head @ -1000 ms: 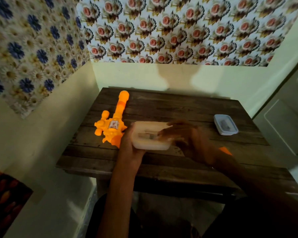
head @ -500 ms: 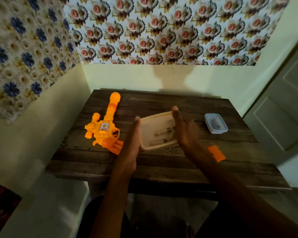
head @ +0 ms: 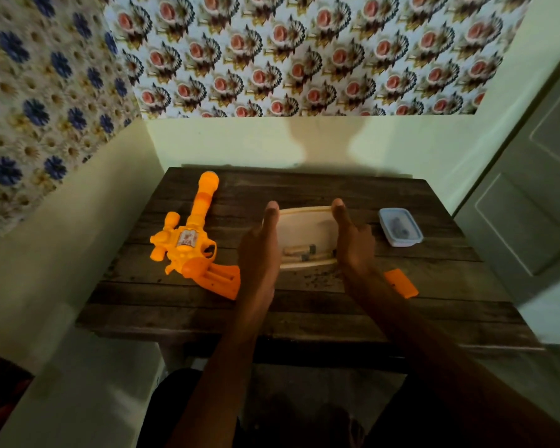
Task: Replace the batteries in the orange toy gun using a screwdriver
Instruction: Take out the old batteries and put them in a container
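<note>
Two flat hands are pressed against a shallow translucent plastic tray (head: 304, 227), left hand (head: 259, 253) on one side, right hand (head: 353, 244) on the other, so it's held tilted over the dark wooden plank table (head: 304, 305). Small cylinders, probably batteries (head: 304, 253), are seen at its low edge. Left of it, the orange plastic toy gun (head: 191, 240) is laid flat, with a loose orange cover piece (head: 401, 282) to the right

We've got two bare forearms coming into the shot from the bottom, no sleeves, no watch, no rings or bands that we can make out. Left hand (head: 259, 250) and right hand (head: 353, 244) are both ungloved. Down below our lap looks like dark clothing, too dim for detail.
</note>
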`<state>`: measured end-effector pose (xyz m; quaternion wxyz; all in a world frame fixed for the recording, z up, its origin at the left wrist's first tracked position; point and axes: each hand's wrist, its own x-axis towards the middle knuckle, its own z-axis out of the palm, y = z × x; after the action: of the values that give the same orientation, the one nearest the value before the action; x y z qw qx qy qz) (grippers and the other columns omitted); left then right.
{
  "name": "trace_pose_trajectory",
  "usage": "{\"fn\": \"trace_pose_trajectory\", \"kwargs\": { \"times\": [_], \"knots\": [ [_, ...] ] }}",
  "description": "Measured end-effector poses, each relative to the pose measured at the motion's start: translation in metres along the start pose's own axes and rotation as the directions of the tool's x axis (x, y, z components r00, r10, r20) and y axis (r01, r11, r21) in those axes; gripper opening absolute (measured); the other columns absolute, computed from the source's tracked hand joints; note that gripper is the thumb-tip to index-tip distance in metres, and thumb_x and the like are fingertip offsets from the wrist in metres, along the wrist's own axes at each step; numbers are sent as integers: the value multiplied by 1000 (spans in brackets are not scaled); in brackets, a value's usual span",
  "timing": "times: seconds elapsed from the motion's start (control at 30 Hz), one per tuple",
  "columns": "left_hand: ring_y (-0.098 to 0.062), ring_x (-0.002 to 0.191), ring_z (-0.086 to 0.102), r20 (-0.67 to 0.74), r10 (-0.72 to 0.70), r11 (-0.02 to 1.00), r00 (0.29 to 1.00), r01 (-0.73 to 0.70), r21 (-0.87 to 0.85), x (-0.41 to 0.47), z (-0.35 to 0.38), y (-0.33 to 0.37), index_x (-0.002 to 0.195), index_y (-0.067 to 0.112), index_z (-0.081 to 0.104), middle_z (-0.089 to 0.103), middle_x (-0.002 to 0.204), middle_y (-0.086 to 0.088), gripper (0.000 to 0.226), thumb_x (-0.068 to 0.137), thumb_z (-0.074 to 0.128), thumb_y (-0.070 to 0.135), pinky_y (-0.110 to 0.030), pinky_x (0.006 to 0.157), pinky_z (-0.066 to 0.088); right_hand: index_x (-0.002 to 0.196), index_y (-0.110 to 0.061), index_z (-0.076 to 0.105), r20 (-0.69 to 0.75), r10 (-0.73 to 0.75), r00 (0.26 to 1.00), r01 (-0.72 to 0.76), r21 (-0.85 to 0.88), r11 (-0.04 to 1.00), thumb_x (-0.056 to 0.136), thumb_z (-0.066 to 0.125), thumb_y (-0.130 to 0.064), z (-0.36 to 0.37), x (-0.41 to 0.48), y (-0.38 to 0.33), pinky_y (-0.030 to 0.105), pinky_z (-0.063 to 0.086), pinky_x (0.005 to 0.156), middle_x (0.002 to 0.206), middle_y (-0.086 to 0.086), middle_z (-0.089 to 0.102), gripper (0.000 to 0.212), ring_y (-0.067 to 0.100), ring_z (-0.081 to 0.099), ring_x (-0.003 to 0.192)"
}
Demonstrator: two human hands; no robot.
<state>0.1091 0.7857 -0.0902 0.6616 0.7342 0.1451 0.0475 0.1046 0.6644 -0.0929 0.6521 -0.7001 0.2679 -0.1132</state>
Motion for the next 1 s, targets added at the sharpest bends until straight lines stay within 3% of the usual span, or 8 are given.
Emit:
{"fn": "trace_pose_trajectory", "kwargs": {
  "times": [0.1,0.2,0.27,0.37,0.6,0.77,0.87,1.0],
  "knots": [
    [-30,116,55,17,109,994,994,-109,13,-4,1,-1,120,14,62,61,114,-8,58,94,37,59,-44,102,42,126,-8,57,-5,59,998,-59,20,998,90,47,-61,-3,4,0,39,48,85,127,15,56,65,32,55,109],
    [-30,125,49,78,133,991,988,-133,3,-2,2,-2,131,10,53,54,134,-14,65,94,34,61,-39,101,40,125,-19,59,-34,-144,989,142,-52,989,95,38,-57,-5,0,2,38,43,97,123,12,58,52,29,54,111],
    [-32,119,54,7,153,987,988,-153,50,7,5,3,125,8,59,59,127,-17,60,98,33,54,-37,93,40,116,-37,54,60,-329,942,334,-130,933,96,33,-58,-10,-2,6,44,50,88,109,1,58,36,25,58,101],
    [-32,118,54,2,71,996,997,-71,47,30,9,10,128,14,58,58,130,-14,57,98,33,55,-41,101,42,113,-26,56,195,-400,895,444,-330,833,96,45,-45,-20,7,5,43,57,68,89,-2,65,28,19,67,77],
    [-20,88,61,164,-11,999,986,18,-44,74,25,14,93,24,52,60,94,-3,26,98,41,47,-43,81,53,110,-1,66,77,-129,989,138,-124,983,96,53,-12,-11,59,-11,12,46,41,63,5,63,22,2,59,40],
    [-13,66,55,166,-14,998,986,25,-63,99,18,-7,87,21,51,54,80,-2,14,98,50,30,-27,52,43,100,11,62,103,34,994,-28,-53,998,91,55,-5,23,122,-10,21,53,45,72,14,63,19,9,60,40],
    [-14,63,56,191,-34,997,981,45,-55,110,15,-19,85,22,53,57,79,-1,12,97,52,26,-26,50,41,87,4,55,116,106,988,-98,-70,993,90,54,-2,48,154,-7,20,50,39,79,16,59,7,10,58,36],
    [-13,62,56,205,-12,998,979,24,-55,118,10,-32,89,19,59,59,76,-1,12,97,51,22,-19,41,39,115,-11,45,179,147,973,-142,-44,989,95,41,-5,69,167,-8,16,43,34,80,10,53,21,13,53,52]
  ]
}}
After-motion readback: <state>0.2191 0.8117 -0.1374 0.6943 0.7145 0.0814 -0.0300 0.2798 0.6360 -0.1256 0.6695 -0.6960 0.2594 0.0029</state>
